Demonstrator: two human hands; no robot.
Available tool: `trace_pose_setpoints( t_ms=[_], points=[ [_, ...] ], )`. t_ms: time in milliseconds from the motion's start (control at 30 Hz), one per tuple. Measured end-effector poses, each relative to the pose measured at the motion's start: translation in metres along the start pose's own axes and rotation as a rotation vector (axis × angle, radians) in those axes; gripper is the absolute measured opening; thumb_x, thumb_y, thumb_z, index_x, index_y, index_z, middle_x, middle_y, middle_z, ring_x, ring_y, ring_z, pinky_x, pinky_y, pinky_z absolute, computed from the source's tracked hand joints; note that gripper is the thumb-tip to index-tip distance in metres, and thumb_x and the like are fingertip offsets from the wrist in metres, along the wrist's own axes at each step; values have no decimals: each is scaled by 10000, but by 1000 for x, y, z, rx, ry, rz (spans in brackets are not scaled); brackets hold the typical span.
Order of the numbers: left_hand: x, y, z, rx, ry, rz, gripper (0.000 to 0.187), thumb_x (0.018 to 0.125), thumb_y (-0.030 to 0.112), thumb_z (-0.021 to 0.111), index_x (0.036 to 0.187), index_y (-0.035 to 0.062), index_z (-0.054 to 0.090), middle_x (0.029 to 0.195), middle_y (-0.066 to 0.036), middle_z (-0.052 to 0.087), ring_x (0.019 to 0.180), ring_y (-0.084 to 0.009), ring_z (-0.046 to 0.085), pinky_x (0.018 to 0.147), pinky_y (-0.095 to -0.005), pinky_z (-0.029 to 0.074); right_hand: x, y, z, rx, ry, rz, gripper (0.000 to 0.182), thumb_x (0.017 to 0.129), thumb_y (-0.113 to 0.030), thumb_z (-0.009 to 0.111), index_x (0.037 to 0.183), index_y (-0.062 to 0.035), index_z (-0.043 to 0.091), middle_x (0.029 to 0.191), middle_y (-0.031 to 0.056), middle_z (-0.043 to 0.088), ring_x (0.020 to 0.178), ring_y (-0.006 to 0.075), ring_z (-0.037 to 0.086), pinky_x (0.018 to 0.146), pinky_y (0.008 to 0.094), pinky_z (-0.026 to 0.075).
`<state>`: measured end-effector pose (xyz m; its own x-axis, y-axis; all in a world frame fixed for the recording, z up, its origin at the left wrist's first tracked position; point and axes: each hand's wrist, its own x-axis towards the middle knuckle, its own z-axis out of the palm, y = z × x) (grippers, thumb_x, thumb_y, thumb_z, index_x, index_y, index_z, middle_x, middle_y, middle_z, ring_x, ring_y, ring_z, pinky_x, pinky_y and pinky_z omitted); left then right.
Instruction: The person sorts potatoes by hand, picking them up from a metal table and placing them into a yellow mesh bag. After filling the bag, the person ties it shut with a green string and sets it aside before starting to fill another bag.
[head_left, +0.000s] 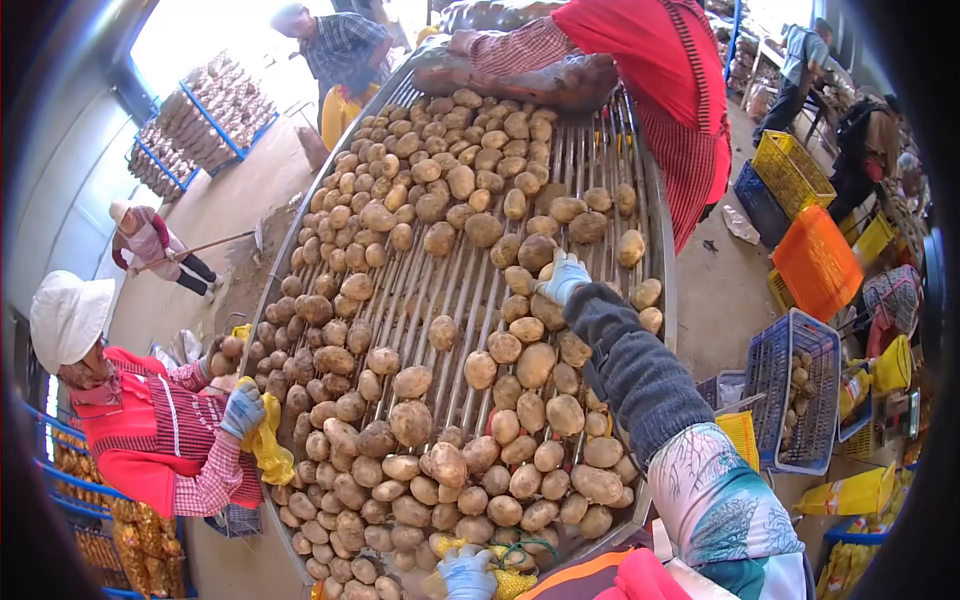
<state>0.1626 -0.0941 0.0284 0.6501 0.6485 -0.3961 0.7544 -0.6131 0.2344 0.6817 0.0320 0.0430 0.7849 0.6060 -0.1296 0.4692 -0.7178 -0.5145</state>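
Note:
My right hand (565,277), in a light blue glove, reaches over the sorting rollers with its fingers apart. Its fingertips are right at the potatoes (537,252) in the middle of the rack. At the bottom edge my left hand (467,573), also gloved, is closed on a yellow mesh bag (512,583) with a green drawstring. Many brown potatoes (410,423) cover the metal rollers (452,375), packed most densely at the near end and left side.
At left, a person in a white hat (140,420) holds potatoes and a yellow bag (268,445). Across the rack, a person in red (650,60) leans over a full sack (520,75). Blue crates (795,390) stand at right; a metal side rail (655,230) edges the rollers.

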Motion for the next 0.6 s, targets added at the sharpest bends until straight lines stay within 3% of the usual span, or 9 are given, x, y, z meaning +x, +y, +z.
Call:
trace_pose_setpoints(
  t_ms=[133,233,300,333,367,433,467,500,600],
  points=[
    [4,0,2,12,-6,-12,295,622,177,656,912,231,666,1047,-67,587,908,-346,551,760,-490,406,-25,-14,-5,-76,-34,-100,696,650,-488,733,1153,-60,516,1203,186,503,1118,381,486,948,433,415],
    [7,2,-4,35,-123,-49,388,652,252,683,1032,187,643,1126,-130,569,979,-382,545,797,-515,428,-68,-41,-15,-88,-327,-290,677,652,-463,730,1161,-64,530,1200,183,499,1117,369,488,958,419,410],
    [7,5,-8,54,-75,-11,301,641,232,668,942,225,666,1062,-63,579,1010,-346,517,815,-504,394,-106,-47,12,-27,-163,-443,640,654,-431,735,1145,-63,554,1137,182,545,1064,367,527,932,427,430],
    [5,6,-9,66,-23,10,230,629,212,654,851,262,688,998,4,589,1041,-310,490,833,-493,360,-120,-48,22,-108,22,-586,556,718,-389,707,1130,-47,556,991,136,610,926,310,596,873,388,471],
    [5,3,-6,87,4,31,223,621,199,658,834,262,687,993,-8,585,1035,-321,494,826,-498,362,-127,-47,37,-105,5,-587,556,718,-389,707,1130,-47,556,991,136,610,926,310,596,873,388,471],
    [5,1,-8,31,28,64,230,610,189,664,829,259,679,977,-16,576,1031,-345,480,836,-505,360,-140,-43,67,1138,-280,-359,427,869,-378,587,1127,-40,551,978,110,612,900,262,615,906,345,462],
    [5,1,-11,33,37,76,222,622,181,655,830,254,683,976,-18,582,1033,-334,489,825,-505,364,-158,-43,48,1584,-584,-280,459,940,-438,479,1149,-30,506,975,97,605,929,226,612,891,336,480],
    [5,1,-14,34,48,94,216,635,173,646,832,249,687,974,-19,588,1034,-324,499,815,-504,367,-176,-53,31,1843,-692,-189,557,920,-540,441,1163,-41,485,1030,119,599,952,245,612,871,399,497],
    [3,-6,-18,0,56,177,230,635,155,640,845,243,676,1000,-8,595,1019,-311,504,815,-491,370,-225,-60,11,2018,-759,154,627,887,-593,449,1265,-93,419,1121,144,565,1003,305,599,860,510,491]
  ],
)
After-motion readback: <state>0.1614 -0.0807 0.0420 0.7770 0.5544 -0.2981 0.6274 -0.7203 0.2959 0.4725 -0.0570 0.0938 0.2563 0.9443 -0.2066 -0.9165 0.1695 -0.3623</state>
